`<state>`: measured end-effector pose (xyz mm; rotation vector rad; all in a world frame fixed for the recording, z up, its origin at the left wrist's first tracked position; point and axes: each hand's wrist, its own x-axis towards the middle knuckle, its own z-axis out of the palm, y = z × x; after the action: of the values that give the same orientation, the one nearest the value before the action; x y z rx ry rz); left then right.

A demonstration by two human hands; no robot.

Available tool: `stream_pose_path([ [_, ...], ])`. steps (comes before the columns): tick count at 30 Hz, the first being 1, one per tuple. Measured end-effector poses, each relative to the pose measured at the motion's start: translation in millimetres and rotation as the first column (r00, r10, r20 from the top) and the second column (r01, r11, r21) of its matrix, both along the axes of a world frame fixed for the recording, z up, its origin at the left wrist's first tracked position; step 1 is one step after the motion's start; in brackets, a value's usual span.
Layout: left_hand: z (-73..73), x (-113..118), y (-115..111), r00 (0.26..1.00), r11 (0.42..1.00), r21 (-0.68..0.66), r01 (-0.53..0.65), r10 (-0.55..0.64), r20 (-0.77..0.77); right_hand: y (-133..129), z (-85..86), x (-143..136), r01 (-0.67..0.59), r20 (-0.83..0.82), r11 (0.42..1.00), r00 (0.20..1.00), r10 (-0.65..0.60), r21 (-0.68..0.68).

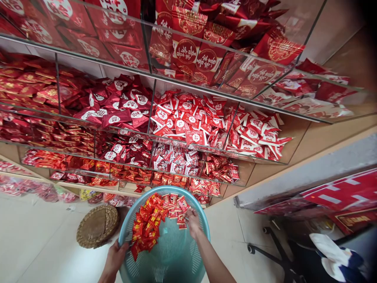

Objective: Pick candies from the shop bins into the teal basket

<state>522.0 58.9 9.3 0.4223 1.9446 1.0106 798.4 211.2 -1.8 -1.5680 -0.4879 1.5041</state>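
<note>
A teal plastic basket [167, 255] with slotted walls is below the shelves. My left hand [116, 255] is closed over its left rim, thumb on the outside edge. My right hand [193, 223] reaches inside by the right wall, fingers pinched at a small red-and-white candy packet [183, 204]. More packets of that kind [173, 201] lie at the far side of the basket. Orange-red wrapped candies [147, 222] are heaped along its left side. The basket's near edge runs out of the frame.
Tiered shelves with clear fronts hold red candy packets [188, 122] and larger red bags [188, 51]. A round woven stool [98, 226] stands left of the basket. At the right are a wheeled chair base [277, 251] and a white-and-navy cloth [332, 255].
</note>
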Motion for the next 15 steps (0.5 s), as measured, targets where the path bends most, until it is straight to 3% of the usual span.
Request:
stream_pose_path([
  [7,2.2,1,-1,1.0,1.0,0.014,-0.006,0.006,0.002,-1,3.1,7,0.085,-0.022,0.996,0.996,-0.085,0.036],
  [10,1.1,1,-1,1.0,1.0,0.019,-0.006,0.006,-0.001,-4,2.3,14,0.124,-0.017,0.992,0.992,-0.124,-0.024],
  [15,-8.6,-2,-4,0.999,1.0,0.013,0.002,-0.002,0.038,-12,-7.6,18,0.077,-0.016,0.994,0.997,-0.078,-0.074],
])
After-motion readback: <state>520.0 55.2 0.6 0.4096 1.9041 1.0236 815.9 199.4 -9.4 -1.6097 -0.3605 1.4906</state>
